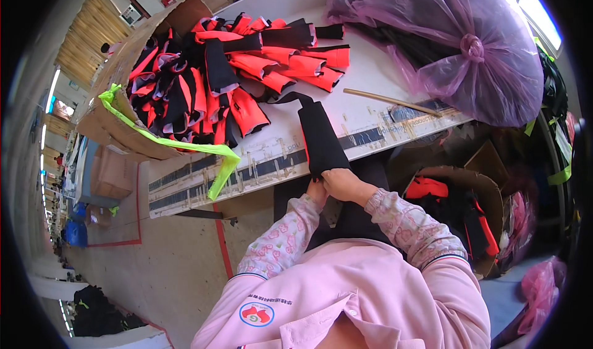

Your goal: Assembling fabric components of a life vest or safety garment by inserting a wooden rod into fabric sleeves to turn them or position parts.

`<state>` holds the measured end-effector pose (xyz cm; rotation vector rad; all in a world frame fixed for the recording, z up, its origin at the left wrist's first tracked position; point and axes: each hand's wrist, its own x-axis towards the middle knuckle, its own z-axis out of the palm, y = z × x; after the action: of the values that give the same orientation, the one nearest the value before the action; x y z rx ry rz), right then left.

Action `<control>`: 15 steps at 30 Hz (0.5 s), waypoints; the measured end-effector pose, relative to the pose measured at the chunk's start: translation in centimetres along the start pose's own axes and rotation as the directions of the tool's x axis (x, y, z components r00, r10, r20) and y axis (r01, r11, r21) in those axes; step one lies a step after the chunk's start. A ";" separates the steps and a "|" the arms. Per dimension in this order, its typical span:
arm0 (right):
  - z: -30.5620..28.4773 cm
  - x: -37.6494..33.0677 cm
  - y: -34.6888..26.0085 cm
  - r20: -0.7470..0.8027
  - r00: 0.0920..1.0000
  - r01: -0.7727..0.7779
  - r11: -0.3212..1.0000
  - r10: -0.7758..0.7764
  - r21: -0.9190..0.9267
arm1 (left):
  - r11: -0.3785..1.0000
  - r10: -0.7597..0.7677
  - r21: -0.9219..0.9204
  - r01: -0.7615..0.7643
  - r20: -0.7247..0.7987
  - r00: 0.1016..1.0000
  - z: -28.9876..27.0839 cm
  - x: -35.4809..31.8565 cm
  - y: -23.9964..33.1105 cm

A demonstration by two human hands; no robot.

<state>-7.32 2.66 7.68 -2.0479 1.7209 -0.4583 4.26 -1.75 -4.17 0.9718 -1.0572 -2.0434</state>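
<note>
Both of my hands meet at the near end of a long black fabric piece [320,136] that lies over the white table's front edge [259,163]. My right hand [346,185] grips the lower end of the piece from above. My left hand [317,191] holds the same end from the left, partly hidden behind the right. The fabric's far end has a thin black strap curling toward a heap of red-orange and black fabric pieces [228,71].
A cardboard box [117,123] with a neon-green strap [185,145] sits at the table's left. A tied purple plastic bag [457,46] fills the back right, and a thin wooden stick [389,100] lies beside it. A cardboard bin [469,207] with more pieces stands under the table.
</note>
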 end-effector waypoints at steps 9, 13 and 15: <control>0.4 1.7 0.1 0.188 0.973 -0.136 0.991 0.134 -0.002 | 0.707 -0.004 0.707 0.014 -0.016 1.000 0.7 -1.2 2.9; 1.6 3.4 0.5 0.353 0.898 -0.353 0.908 0.262 0.225 | 0.942 -0.149 0.305 0.142 0.001 0.989 -0.1 -0.7 1.7; 1.2 3.7 0.5 0.431 0.850 -0.447 0.846 0.302 0.289 | 0.960 -0.126 0.253 0.118 0.017 0.992 0.1 -0.7 2.0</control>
<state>-6.48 -0.93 6.29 -1.3631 1.5994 -0.2295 4.89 -2.13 -2.21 1.1592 -1.3283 -2.0639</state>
